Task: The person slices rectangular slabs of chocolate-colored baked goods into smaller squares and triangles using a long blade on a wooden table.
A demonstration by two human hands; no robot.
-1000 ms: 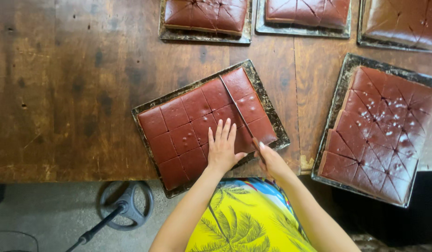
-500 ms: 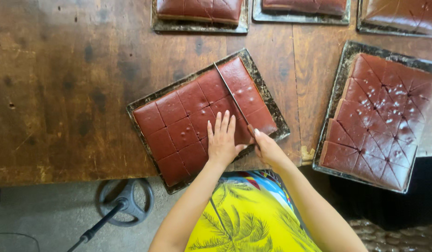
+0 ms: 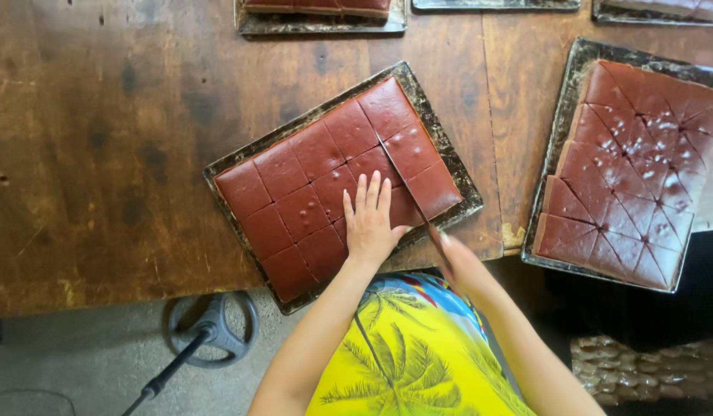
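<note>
Flatly, left hand (image 3: 368, 223) on brown slab (image 3: 333, 166), right hand (image 3: 458, 262) gripping knife (image 3: 410, 192)

Off to the right of the grip there's a second dark tray (image 3: 566, 92) with a brown slab (image 3: 630, 177) scored into diamonds, shiny specks on top. Beyond it, at the far table edge, three more trays (image 3: 318, 23) peek in – only their near rims show. It all sits on a worn wooden table (image 3: 102, 139). Below and left, on the grey floor – a round black stand base (image 3: 210, 327).
</note>
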